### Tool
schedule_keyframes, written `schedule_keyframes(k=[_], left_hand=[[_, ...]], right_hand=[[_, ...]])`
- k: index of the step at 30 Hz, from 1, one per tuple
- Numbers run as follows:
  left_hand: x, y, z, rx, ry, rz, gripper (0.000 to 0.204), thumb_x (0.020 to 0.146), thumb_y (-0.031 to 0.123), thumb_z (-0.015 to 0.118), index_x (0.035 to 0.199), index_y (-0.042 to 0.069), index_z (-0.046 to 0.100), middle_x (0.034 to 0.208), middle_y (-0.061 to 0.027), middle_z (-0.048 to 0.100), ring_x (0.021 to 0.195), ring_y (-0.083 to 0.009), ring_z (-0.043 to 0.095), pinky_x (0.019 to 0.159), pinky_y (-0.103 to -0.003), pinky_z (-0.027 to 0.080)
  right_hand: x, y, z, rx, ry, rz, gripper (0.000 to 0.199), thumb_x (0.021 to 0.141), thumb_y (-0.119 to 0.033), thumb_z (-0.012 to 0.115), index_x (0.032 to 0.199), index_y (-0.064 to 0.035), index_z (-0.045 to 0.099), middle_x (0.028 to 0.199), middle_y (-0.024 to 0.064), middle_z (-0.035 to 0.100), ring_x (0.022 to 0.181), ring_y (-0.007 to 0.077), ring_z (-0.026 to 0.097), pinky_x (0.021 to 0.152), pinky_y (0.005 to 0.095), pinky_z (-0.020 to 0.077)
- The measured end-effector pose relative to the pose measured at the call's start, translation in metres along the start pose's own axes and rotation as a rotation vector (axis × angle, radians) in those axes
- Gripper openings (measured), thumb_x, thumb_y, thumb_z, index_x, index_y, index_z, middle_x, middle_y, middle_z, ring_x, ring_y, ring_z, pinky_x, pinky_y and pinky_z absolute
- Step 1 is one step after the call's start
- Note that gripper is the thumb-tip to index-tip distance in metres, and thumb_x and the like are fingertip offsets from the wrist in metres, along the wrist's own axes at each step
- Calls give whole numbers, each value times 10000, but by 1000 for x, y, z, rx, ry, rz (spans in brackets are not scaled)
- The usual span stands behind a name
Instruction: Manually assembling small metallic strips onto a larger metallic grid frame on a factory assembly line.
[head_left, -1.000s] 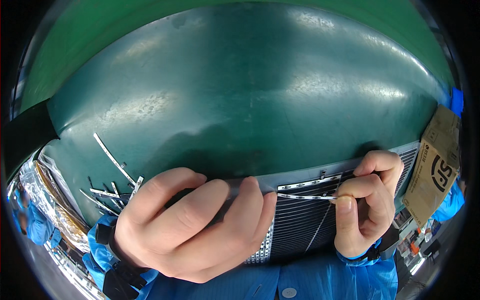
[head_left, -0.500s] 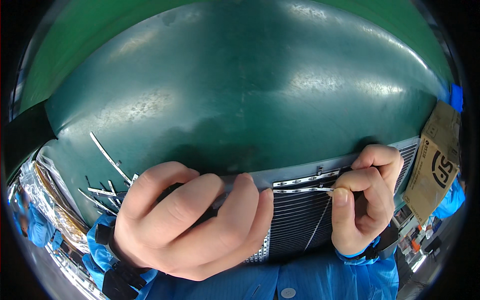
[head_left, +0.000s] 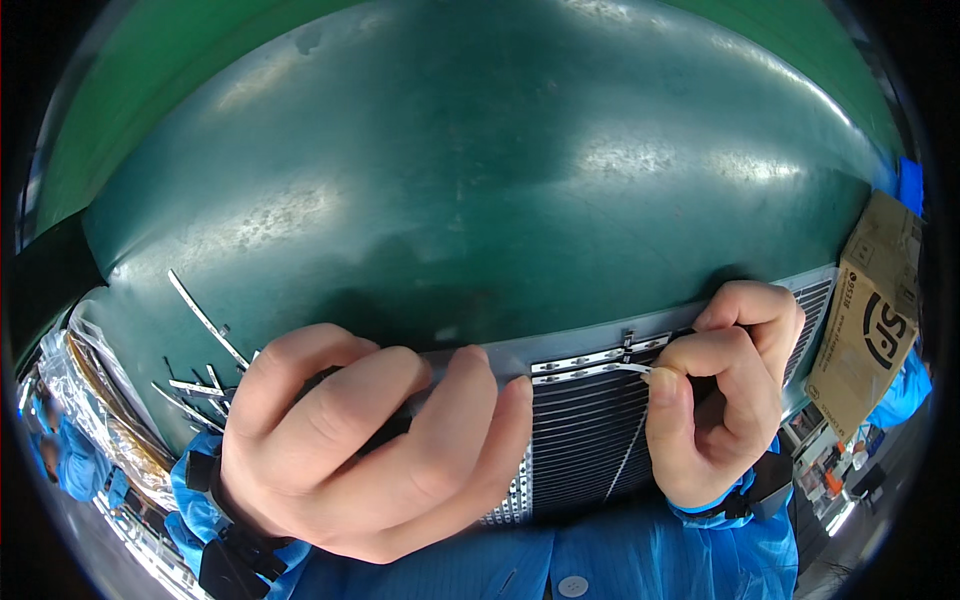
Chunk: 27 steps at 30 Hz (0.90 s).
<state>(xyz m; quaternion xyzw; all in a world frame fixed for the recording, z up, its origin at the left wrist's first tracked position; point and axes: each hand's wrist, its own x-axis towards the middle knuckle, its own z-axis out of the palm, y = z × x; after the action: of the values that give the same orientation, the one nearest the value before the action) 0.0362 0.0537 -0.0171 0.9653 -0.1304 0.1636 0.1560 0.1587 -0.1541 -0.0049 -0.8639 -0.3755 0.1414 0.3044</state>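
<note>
My right hand [head_left: 728, 395] pinches the raised, curved end of a narrow white strip [head_left: 575, 377] between thumb and forefinger. Left of the pinch, the strip lies along a similar strip [head_left: 580, 361] with small metallic marks, near the top edge of a dark, finely lined panel [head_left: 580, 440]. My left hand [head_left: 370, 450] is curled over the left part of the panel, its fingertips close to the strips' left ends. Whatever lies under its bent fingers is hidden.
Several loose narrow strips [head_left: 207, 315] lie on the green table [head_left: 470, 200] left of my left hand. Clear plastic packaging [head_left: 115, 400] sits at the far left edge. A brown cardboard box [head_left: 865, 320] stands at the right.
The pinched strip has come up against the strip above it, and its right end now bends upward at my right fingers. Both hands and the panel appear slightly further left.
</note>
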Motion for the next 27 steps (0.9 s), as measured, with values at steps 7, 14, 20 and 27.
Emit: schedule_keyframes(k=[7,14,20,27], left_hand=[[1,1,0,22,-7,3,287,619,168,712,904,176,749,921,-46,623,713,-153,550,545,-283,468],[1,1,-5,26,-26,14,327,604,138,724,930,157,741,938,-53,619,742,-166,558,568,-297,484],[2,-2,-3,19,-55,51,370,600,115,721,967,158,736,949,-70,617,772,-196,563,614,-322,490],[1,3,-7,42,-30,24,479,584,139,756,1056,222,766,955,-54,610,792,-222,563,645,-330,485]], right_hand=[[1,-2,1,-53,13,1,121,745,-157,651,747,-47,599,925,124,463,852,227,398,797,328,302],[-1,-2,5,-121,45,-42,129,701,-158,654,748,-50,601,917,125,474,848,232,394,803,333,292],[1,-7,13,-214,121,-44,179,639,-19,713,756,-66,586,921,103,478,870,257,414,806,349,309],[1,-9,17,-244,196,-87,182,671,-2,709,772,-74,577,918,89,493,872,258,434,801,342,334]])
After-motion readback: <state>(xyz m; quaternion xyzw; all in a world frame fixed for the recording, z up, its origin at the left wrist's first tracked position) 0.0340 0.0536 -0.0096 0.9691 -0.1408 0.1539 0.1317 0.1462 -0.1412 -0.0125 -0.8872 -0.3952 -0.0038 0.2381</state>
